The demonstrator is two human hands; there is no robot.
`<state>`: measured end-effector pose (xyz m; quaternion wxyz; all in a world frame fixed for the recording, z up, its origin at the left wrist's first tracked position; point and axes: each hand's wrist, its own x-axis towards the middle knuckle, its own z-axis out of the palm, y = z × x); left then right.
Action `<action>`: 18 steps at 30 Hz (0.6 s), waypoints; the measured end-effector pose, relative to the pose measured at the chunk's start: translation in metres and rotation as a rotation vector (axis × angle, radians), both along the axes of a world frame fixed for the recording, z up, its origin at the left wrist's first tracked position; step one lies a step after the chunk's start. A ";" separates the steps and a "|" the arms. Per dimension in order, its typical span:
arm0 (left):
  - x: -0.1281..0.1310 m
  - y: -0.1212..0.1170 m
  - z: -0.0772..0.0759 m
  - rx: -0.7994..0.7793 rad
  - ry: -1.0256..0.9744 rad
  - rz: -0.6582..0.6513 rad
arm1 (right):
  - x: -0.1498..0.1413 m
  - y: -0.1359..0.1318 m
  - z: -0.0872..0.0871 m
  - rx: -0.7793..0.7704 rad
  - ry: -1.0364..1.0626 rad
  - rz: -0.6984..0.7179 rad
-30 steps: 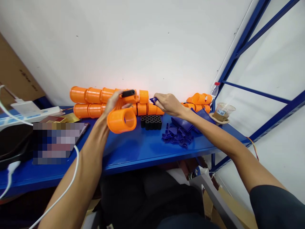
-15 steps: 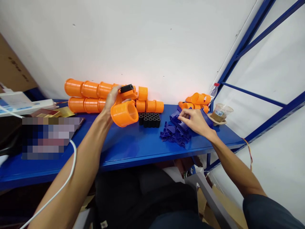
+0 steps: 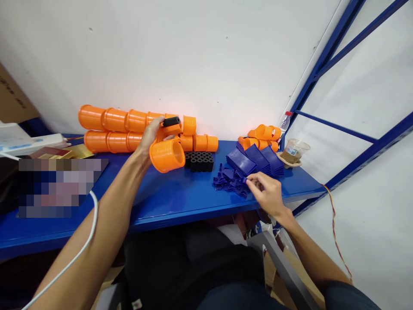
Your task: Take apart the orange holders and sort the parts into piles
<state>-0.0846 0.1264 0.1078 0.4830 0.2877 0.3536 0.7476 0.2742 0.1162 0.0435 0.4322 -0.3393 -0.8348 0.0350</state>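
My left hand [image 3: 151, 137] is closed round an orange plastic cup-like part [image 3: 164, 156], its round mouth turned to the right. A black foam tube [image 3: 171, 122] sticks out at the top of the same hand, lying across an orange section. My right hand [image 3: 266, 191] pinches a small blue plastic piece [image 3: 245, 180] at the right edge of a pile of small blue pieces [image 3: 229, 178]. Just behind that pile lie stacks of flat blue plates [image 3: 242, 160]. Several upright black foam tubes [image 3: 201, 162] stand together between my hands.
Rows of nested orange cups [image 3: 118, 119] lie along the wall. More orange parts [image 3: 263, 133] lie at the back right, near a bottle [image 3: 285, 121] and a plastic drink cup [image 3: 294, 150]. A white cable [image 3: 92, 224] crosses my left forearm. A power strip [image 3: 41, 143] lies at left.
My right hand has moved off the blue plates, towards me, to the edge of the small-piece pile. My left hand keeps its hold, and the view has shifted slightly.
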 end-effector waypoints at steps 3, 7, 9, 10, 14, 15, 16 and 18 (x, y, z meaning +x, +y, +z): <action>0.002 -0.001 0.002 -0.019 0.002 0.012 | -0.008 -0.013 -0.016 0.108 -0.071 0.109; 0.002 -0.002 0.002 -0.022 0.007 0.010 | -0.022 -0.025 -0.028 -0.025 -0.005 0.103; 0.002 -0.001 0.000 -0.020 -0.001 0.009 | -0.029 -0.027 -0.028 -0.164 0.026 0.052; 0.001 -0.001 -0.001 -0.022 -0.007 0.009 | -0.032 -0.027 -0.027 -0.217 0.017 0.037; -0.001 0.001 -0.003 -0.025 -0.015 0.005 | -0.040 -0.024 -0.024 -0.244 -0.120 -0.035; -0.001 0.001 -0.003 -0.023 -0.012 0.002 | -0.041 -0.023 -0.024 -0.216 -0.158 -0.070; -0.002 0.001 -0.003 -0.023 -0.009 0.001 | -0.040 -0.023 -0.024 -0.178 -0.189 -0.104; -0.002 0.001 -0.002 -0.034 -0.002 -0.009 | -0.038 -0.024 -0.024 -0.088 -0.215 -0.136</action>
